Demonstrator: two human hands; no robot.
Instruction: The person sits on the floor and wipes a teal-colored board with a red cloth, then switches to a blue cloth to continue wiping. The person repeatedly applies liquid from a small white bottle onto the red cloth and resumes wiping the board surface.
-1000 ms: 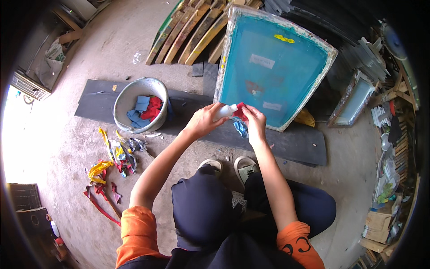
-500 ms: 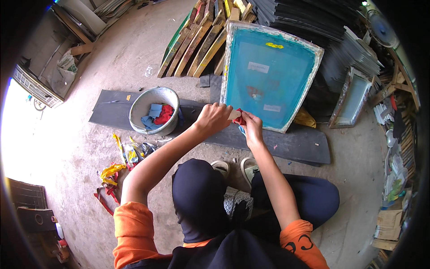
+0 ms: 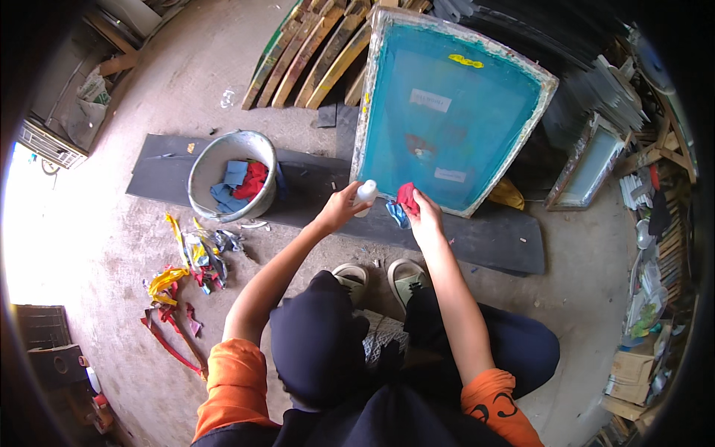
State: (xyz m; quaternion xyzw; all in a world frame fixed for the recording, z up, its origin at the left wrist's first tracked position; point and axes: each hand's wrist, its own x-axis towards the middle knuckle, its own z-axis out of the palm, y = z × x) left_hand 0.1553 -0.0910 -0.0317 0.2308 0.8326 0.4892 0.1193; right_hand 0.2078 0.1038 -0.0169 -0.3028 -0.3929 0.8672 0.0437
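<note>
The left hand (image 3: 339,209) is gripping a small white bottle (image 3: 365,197); the right hand (image 3: 426,215) is pinching a crumpled red rag (image 3: 407,197).

rags (image 3: 253,180) in bucket (image 3: 202,173) | bucket on mat (image 3: 484,242) | framed screen (image 3: 447,123) right of bucket | bottle (image 3: 367,191) left of cloth (image 3: 407,197)
</note>
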